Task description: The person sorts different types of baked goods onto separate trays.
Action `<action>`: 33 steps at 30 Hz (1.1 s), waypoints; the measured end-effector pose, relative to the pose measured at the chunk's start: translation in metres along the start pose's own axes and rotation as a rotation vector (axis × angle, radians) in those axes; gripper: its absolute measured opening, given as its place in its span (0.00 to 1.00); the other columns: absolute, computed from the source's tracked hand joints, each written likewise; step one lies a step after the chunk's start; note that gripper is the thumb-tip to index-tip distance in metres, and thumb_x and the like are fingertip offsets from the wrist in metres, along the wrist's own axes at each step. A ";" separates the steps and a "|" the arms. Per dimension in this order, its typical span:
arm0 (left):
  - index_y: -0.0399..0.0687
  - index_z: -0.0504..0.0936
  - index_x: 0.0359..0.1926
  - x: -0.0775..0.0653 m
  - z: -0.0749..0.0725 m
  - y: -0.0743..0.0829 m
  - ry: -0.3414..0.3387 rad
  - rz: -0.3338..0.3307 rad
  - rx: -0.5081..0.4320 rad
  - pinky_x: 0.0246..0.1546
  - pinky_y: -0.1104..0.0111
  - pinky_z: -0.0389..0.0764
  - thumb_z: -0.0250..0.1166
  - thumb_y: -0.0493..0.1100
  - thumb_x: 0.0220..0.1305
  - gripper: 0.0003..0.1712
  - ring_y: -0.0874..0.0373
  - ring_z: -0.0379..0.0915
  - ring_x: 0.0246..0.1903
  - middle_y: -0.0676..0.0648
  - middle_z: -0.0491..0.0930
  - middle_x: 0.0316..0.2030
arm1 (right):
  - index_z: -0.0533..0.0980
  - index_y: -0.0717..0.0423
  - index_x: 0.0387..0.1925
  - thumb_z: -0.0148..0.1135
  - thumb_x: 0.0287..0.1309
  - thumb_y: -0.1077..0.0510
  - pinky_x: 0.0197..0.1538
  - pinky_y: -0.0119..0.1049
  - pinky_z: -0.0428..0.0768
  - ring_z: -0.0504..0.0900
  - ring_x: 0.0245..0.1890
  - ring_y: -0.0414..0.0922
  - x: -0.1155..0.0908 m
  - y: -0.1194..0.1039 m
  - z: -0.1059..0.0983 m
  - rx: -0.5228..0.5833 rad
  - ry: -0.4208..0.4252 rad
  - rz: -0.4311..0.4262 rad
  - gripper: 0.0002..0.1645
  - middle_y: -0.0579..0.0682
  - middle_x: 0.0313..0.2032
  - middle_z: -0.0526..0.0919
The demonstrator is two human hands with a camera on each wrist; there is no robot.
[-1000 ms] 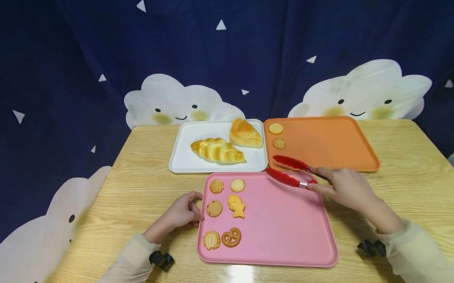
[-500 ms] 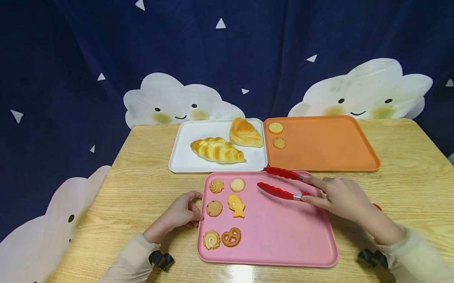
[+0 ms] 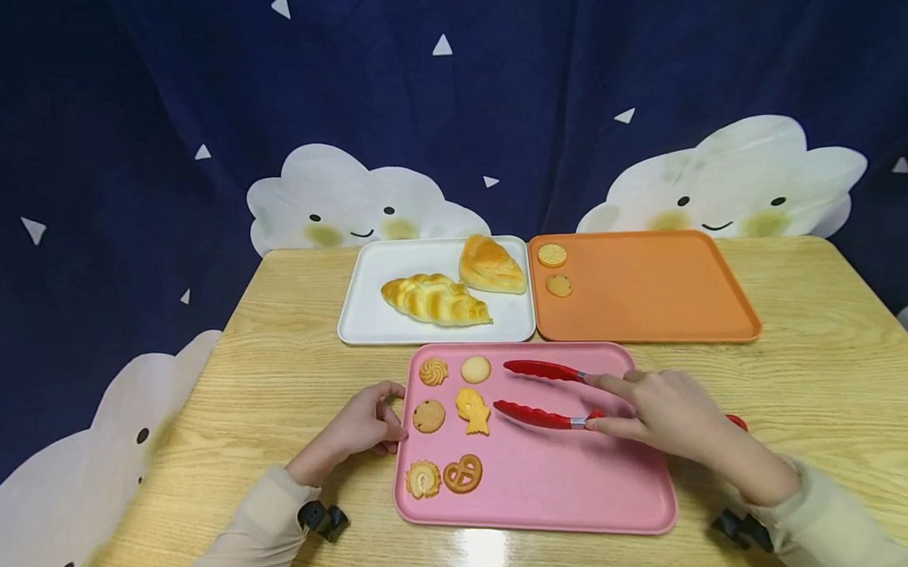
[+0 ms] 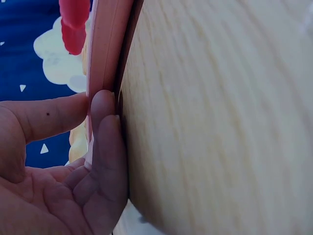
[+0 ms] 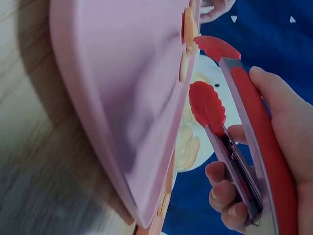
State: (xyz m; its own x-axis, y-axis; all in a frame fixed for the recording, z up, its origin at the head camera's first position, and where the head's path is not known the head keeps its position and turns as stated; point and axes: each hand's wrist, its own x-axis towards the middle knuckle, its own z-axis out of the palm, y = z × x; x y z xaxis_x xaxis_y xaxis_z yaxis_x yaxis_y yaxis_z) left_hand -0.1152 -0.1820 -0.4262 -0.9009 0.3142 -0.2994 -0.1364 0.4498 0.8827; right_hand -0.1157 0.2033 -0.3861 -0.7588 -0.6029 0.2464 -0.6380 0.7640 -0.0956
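Note:
My right hand (image 3: pixel 669 414) grips red-tipped metal tongs (image 3: pixel 535 416), their two arms spread apart with nothing between the tips. The tips hang over the pink tray (image 3: pixel 566 488), just right of a fish-shaped cookie (image 3: pixel 473 410) and a pale round cookie (image 3: pixel 475 369). In the right wrist view, thumb and fingers wrap the tongs' handle (image 5: pixel 264 147). At the tray's left edge, my left hand (image 3: pixel 364 422) pinches the rim, thumb and fingertips on either side in the left wrist view. A swirl cookie (image 3: pixel 433 372), speckled cookie (image 3: pixel 429 416), frilled cookie (image 3: pixel 423 480) and pretzel (image 3: pixel 463 474) lie on this tray.
Behind the pink tray, a white tray (image 3: pixel 358 320) bears a braided bread (image 3: pixel 435 301) and a wedge-shaped pastry (image 3: pixel 491 265). Beside it, an orange tray (image 3: pixel 650 293) has a patterned cookie (image 3: pixel 552 256) and a speckled one (image 3: pixel 559 286). A dark blue curtain (image 3: pixel 448 108) backs the table.
My right hand has brought the tongs left and nearer, from the orange tray's front edge to over the pink tray beside the cookies. The left hand keeps its place.

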 end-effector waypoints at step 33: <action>0.29 0.66 0.52 -0.002 0.001 0.002 0.009 0.003 -0.005 0.14 0.67 0.73 0.61 0.26 0.48 0.27 0.59 0.71 0.15 0.46 0.72 0.18 | 0.78 0.44 0.47 0.58 0.39 0.25 0.18 0.27 0.57 0.56 0.12 0.35 0.020 -0.030 0.021 0.029 -0.077 -0.067 0.38 0.37 0.16 0.64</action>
State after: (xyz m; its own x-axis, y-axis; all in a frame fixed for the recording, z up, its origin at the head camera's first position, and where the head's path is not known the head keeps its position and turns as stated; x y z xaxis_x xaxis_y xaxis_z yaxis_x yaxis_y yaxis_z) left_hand -0.1126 -0.1810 -0.4245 -0.9051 0.3077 -0.2935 -0.1360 0.4445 0.8854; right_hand -0.1146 0.1629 -0.3985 -0.7218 -0.6688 0.1780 -0.6900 0.7154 -0.1098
